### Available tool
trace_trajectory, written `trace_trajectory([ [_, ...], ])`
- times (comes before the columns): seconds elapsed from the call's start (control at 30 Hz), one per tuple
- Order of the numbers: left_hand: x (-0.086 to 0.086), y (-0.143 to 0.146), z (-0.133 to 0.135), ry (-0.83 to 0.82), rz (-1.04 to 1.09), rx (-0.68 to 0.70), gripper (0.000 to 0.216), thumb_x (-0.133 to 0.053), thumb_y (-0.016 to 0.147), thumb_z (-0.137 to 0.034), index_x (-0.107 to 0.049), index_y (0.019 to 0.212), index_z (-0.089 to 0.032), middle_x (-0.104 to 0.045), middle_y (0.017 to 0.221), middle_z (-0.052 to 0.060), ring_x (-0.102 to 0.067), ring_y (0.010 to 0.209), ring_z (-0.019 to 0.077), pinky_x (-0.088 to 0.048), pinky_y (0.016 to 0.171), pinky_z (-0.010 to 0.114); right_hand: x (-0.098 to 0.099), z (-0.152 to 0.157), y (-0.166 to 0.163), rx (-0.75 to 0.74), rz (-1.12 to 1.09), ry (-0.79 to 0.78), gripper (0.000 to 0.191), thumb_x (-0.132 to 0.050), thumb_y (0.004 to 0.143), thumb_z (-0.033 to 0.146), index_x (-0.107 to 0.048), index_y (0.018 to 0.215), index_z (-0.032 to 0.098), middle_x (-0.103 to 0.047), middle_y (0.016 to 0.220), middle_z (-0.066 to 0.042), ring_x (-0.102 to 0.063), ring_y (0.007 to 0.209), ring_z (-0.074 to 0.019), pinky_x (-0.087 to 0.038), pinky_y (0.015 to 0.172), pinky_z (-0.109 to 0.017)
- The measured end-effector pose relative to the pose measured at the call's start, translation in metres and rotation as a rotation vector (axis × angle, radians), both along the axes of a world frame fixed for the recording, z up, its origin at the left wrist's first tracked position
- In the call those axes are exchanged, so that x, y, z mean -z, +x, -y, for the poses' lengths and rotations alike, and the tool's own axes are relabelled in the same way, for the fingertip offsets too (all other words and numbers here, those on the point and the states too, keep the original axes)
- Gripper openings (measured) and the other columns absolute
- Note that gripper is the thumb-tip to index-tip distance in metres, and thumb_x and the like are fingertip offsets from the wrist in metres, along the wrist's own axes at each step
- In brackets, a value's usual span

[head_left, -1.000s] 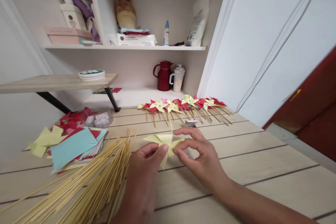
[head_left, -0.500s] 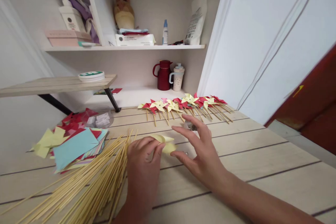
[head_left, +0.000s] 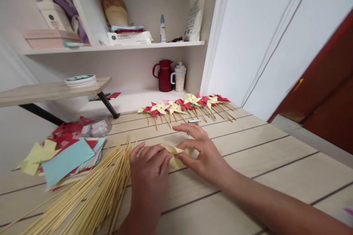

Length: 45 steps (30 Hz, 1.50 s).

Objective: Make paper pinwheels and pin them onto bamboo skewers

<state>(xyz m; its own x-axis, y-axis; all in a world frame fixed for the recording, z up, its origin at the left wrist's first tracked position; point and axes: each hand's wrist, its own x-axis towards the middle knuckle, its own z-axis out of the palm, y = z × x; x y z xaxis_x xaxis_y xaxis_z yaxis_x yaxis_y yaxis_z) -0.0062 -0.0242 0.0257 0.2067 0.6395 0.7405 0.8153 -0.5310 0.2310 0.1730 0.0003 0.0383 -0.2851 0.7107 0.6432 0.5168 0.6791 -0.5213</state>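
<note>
A yellow paper pinwheel [head_left: 176, 153] lies flat on the wooden table [head_left: 261, 154], pinned between both hands. My left hand [head_left: 150, 165] rests on its left side, fingers curled down onto the paper. My right hand [head_left: 197, 150] pinches its right part with thumb and forefinger, the other fingers stretched over it. A pile of bamboo sticks [head_left: 91, 194] lies just left of my left hand. A row of finished red and yellow pinwheels [head_left: 187, 105] on sticks lies at the back of the table.
Coloured paper squares [head_left: 63, 154] are stacked at the left, with a clear bag [head_left: 96, 127] behind them. A raised wooden shelf [head_left: 52, 88] holds a tape roll. A red jug [head_left: 164, 75] and a cup [head_left: 179, 77] stand in the alcove.
The yellow pinwheel came down from the air onto the table. My right hand opened briefly, then closed on the paper again. The camera has swung slightly right.
</note>
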Motion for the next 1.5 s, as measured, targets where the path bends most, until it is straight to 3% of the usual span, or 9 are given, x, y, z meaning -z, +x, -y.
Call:
trace_trajectory([
  [0.47,-0.002,0.006,0.002,0.035,0.111,0.021,0.008,-0.062,0.087,-0.023,-0.068,0.082,-0.026,-0.073,0.084,-0.003,-0.066,0.078,0.0157,-0.035,0.1,0.043,-0.007,0.004,-0.005,-0.025,-0.16,-0.24,0.009,-0.066,0.071,0.014,-0.062,0.066,0.021,-0.065,0.113,-0.005,-0.056,0.11,-0.0252,-0.039,0.097,-0.045],
  [0.63,-0.016,0.009,0.007,-0.156,0.544,-0.087,0.042,-0.058,0.089,-0.041,-0.056,0.129,-0.029,-0.063,0.128,0.006,-0.055,0.12,0.0247,-0.039,0.104,0.045,-0.009,-0.003,0.0,-0.046,-0.365,-0.46,0.013,-0.068,0.072,0.02,-0.06,0.062,0.019,-0.061,0.113,-0.006,-0.057,0.107,-0.0234,-0.04,0.096,-0.04],
  [0.73,-0.016,0.008,0.002,-0.364,0.937,-0.12,0.062,-0.057,0.087,-0.053,-0.045,0.141,-0.026,-0.055,0.138,0.01,-0.052,0.126,0.0268,-0.04,0.106,0.045,-0.01,-0.007,0.004,-0.125,-0.58,-0.604,0.016,-0.069,0.073,0.026,-0.059,0.063,0.019,-0.061,0.114,-0.006,-0.059,0.101,-0.0223,-0.045,0.084,-0.035],
  [0.83,-0.009,0.008,-0.006,-0.657,1.134,-0.065,0.065,-0.059,0.08,-0.064,-0.057,0.13,-0.022,-0.06,0.134,0.013,-0.054,0.126,0.031,-0.043,0.104,0.047,-0.011,-0.007,0.004,-0.153,-0.701,-0.671,0.018,-0.071,0.072,0.028,-0.059,0.064,0.018,-0.062,0.113,-0.006,-0.058,0.096,-0.0208,-0.045,0.075,-0.03],
  [0.97,-0.004,0.015,-0.007,-0.897,1.103,0.281,0.065,-0.063,0.066,-0.075,-0.076,0.1,-0.021,-0.072,0.115,0.013,-0.059,0.118,0.0344,-0.045,0.101,0.046,-0.01,-0.005,0.001,-0.15,-0.662,-0.612,0.017,-0.07,0.074,0.027,-0.06,0.064,0.018,-0.064,0.108,-0.005,-0.058,0.097,-0.0202,-0.045,0.081,-0.03],
  [1.03,-0.006,0.02,-0.003,-0.957,1.134,0.391,0.06,-0.075,0.06,-0.067,-0.077,0.097,-0.019,-0.075,0.105,0.012,-0.066,0.107,0.0322,-0.047,0.097,0.043,-0.009,-0.004,-0.001,-0.157,-0.62,-0.582,0.015,-0.069,0.075,0.027,-0.062,0.064,0.018,-0.064,0.107,-0.005,-0.058,0.098,-0.0208,-0.045,0.083,-0.031],
  [1.13,-0.013,0.025,0.005,-1.029,1.203,0.339,0.045,-0.083,0.06,-0.045,-0.078,0.096,-0.018,-0.078,0.093,0.01,-0.07,0.092,0.0264,-0.05,0.089,0.035,-0.008,-0.001,-0.004,-0.162,-0.57,-0.563,0.013,-0.07,0.073,0.027,-0.065,0.065,0.018,-0.064,0.108,-0.006,-0.058,0.098,-0.0219,-0.046,0.085,-0.034],
  [1.3,-0.019,0.026,0.011,-1.008,1.254,0.279,0.027,-0.082,0.063,-0.038,-0.08,0.08,-0.017,-0.077,0.078,0.008,-0.07,0.078,0.0222,-0.051,0.079,0.031,-0.006,0.001,-0.005,-0.187,-0.561,-0.574,0.011,-0.07,0.074,0.027,-0.065,0.068,0.019,-0.066,0.105,-0.005,-0.059,0.097,-0.0214,-0.046,0.082,-0.033],
  [1.5,-0.019,0.027,0.009,-0.929,1.337,0.237,0.031,-0.082,0.063,-0.035,-0.078,0.086,-0.015,-0.078,0.091,0.01,-0.071,0.085,0.024,-0.052,0.08,0.034,-0.007,0.002,-0.009,-0.213,-0.727,-0.715,0.016,-0.074,0.07,0.028,-0.063,0.065,0.017,-0.067,0.089,-0.003,-0.058,0.078,-0.0164,-0.045,0.071,-0.028],
])
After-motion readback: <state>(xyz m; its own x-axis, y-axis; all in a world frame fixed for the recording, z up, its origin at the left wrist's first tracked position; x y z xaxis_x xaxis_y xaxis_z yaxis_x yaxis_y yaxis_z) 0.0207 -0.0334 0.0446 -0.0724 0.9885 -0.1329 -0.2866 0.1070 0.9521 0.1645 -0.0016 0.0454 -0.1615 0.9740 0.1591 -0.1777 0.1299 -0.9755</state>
